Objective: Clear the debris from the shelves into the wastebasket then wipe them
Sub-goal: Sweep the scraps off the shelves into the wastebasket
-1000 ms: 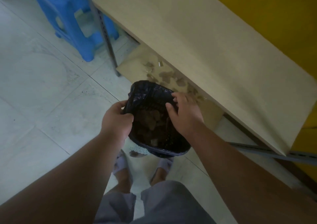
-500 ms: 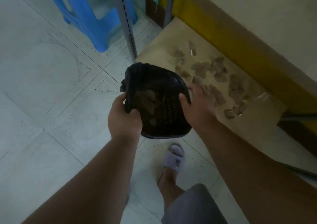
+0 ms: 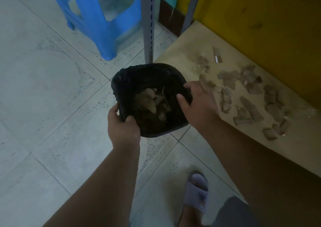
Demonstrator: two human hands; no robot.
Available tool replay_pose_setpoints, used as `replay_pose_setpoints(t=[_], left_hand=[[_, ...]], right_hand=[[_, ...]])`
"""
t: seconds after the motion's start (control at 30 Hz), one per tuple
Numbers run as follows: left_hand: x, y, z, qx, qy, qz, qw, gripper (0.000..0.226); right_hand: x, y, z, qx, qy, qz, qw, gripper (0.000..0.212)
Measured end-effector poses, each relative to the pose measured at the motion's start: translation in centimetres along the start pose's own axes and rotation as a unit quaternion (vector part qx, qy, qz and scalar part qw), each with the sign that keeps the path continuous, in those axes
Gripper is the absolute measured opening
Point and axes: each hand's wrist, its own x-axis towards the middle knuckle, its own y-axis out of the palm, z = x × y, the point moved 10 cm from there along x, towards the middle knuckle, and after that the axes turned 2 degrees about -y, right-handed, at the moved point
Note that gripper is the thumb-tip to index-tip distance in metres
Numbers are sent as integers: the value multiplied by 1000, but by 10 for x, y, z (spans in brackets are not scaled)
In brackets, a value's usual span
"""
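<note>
Lower shelf (image 3: 182, 60) now fully in view, upper board gone from sight. Left hand (image 3: 122, 127) clamped on wastebasket (image 3: 149, 98) rim; right hand (image 3: 198, 103) at the far rim, fingers blurred, grip unclear. Debris (image 3: 251, 96) scattered just beyond right hand, uncleared.

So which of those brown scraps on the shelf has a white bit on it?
The scrap farthest back, nearest the yellow wall: a pale strip marks its left edge. The others look plain brown.
</note>
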Motion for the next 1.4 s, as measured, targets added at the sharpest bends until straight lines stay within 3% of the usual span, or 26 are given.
replay_pose_setpoints(t=[0.2, 0.3, 0.4, 0.5, 0.57, 0.63, 0.73, 0.77, 0.83, 0.9, 1.07, 1.27, 1.4], left_hand=[[39, 10, 36, -91, -18, -54, 994, 54], [54, 21, 44, -90, -4, -57, 994, 54], [65, 27, 60, -54, 9, -25, 998, 59], [66, 26, 74, 40, 30, 3, 999, 86], [56, 21, 71, 127, 85, 7, 988, 97], [37, 17, 52, 253, 226, -10, 941, 91], [-3, 57, 34, 411, 469, 53, 780, 66], [-9, 77, 34, 453, 494, 90, 737, 64], [-9, 111, 31, 512, 487, 124, 697, 64], [-5, 137, 20, 527, 479, 121, 691, 60], [-1, 168, 7, 518, 480, 115, 698, 24], [5, 173, 10, 511, 490, 110, 697, 20], [6, 171, 10, 512, 498, 107, 692, 17]], right_hand=[[24, 32, -11, 1, -35, -74, 997, 32], [28, 49, -13, -49, -68, -62, 995, 30], [32, 56, -16, -65, -85, -59, 993, 30], [28, 57, -15, -57, -81, -54, 994, 31], [22, 57, -15, -58, -78, -44, 994, 32], [19, 55, -16, -50, -70, -43, 995, 32], [19, 52, -24, -59, -62, -46, 995, 32], [20, 51, -28, -63, -60, -48, 995, 32], [23, 48, -42, -71, -52, -56, 995, 32], [25, 43, -62, -79, -37, -67, 994, 32], [25, 38, -121, -131, 27, -49, 990, 38], [49, 48, -143, -185, 67, -19, 980, 47], [80, 46, -155, -188, 96, -45, 976, 54]])
